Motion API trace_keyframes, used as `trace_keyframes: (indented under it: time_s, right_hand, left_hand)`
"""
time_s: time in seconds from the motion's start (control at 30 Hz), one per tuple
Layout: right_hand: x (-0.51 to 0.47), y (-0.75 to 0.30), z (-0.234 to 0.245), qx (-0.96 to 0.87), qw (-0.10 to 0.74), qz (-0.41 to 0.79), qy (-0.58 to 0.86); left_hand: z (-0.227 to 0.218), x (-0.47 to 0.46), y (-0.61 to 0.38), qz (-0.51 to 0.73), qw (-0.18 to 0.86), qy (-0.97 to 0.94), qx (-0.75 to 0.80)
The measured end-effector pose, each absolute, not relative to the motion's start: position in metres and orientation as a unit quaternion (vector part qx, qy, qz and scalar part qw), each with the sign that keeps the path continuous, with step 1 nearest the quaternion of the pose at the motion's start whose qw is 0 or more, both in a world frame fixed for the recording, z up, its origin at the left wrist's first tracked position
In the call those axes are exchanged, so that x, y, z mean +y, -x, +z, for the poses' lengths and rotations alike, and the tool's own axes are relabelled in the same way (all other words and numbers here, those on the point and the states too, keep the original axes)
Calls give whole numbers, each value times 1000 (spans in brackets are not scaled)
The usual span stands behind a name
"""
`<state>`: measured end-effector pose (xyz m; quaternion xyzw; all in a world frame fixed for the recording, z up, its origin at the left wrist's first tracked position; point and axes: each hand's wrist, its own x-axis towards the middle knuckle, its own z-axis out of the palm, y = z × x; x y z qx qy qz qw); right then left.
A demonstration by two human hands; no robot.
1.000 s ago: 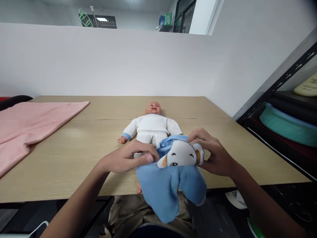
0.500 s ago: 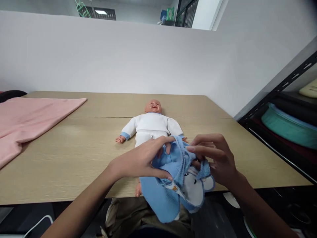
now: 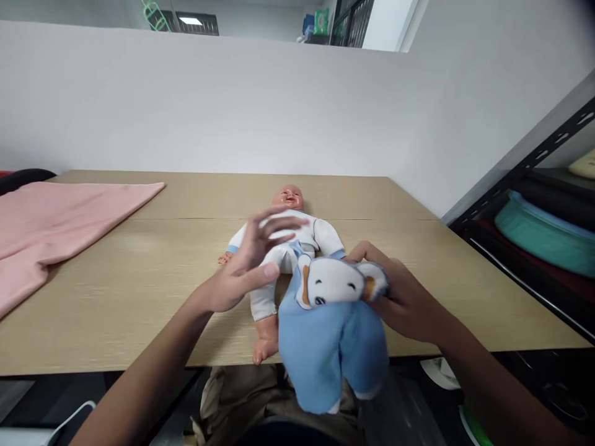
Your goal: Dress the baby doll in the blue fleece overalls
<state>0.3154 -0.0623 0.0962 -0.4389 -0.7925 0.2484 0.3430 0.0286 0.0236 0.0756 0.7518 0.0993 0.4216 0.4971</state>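
A baby doll (image 3: pixel 266 310) in a white top and white trousers with blue cuffs lies on its back on the table, head away from me. Above its legs hangs a pair of small blue dungarees (image 3: pixel 316 347) with a white animal face on the bib, the trouser legs dangling past the table's front edge. My right hand (image 3: pixel 395 291) grips the dungarees at the right side of the bib. Over the doll's belly and hip my left hand (image 3: pixel 251 260) is open, fingers spread, apart from the dungarees.
A pink cloth (image 3: pixel 69 223) is spread on the left of the wooden table (image 3: pixel 139 303). On the right, a black rack (image 3: pixel 515 248) holds a teal folded item (image 3: pixel 543 235). A white wall (image 3: pixel 232 105) rises behind the table.
My left hand has let go of the dungarees and moved up and left over the doll. The dungarees have turned so the bib's face points up and the trouser legs hang down.
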Motion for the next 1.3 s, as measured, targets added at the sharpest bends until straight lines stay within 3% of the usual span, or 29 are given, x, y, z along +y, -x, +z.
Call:
trace_keyframes:
  time_s: [0.07, 0.2, 0.33, 0.5, 0.77, 0.87, 1.03, 1.13, 1.3]
  right_hand:
    - [-57, -309, 104, -791, 328, 238, 458]
    - [-45, -308, 120, -787, 307, 247, 474]
    - [-39, -322, 127, -828, 174, 359, 394]
    - [-41, -324, 122, -854, 78, 412, 308]
    - [-42, -310, 85, -750, 208, 509, 368]
    - [-42, -303, 77, -702, 173, 598, 346]
    - [-47, -281, 86, -700, 77, 689, 170]
    - [-57, -277, 80, -714, 119, 666, 183]
    - [-75, -280, 50, -604, 217, 681, 353]
  left_hand:
    - [87, 21, -30, 296, 531, -784, 126]
    - [92, 17, -33, 131, 477, -850, 181]
    - [80, 14, -26, 174, 462, -862, 117]
    - [69, 6, -19, 212, 486, -817, 228]
    - [61, 1, -10, 57, 645, -751, 125]
    - [48, -1, -7, 115, 683, -703, 162]
    - [19, -15, -10, 233, 742, -579, 246]
    - [8, -31, -6, 189, 751, -573, 268]
    - [18, -59, 3, 249, 805, -514, 164]
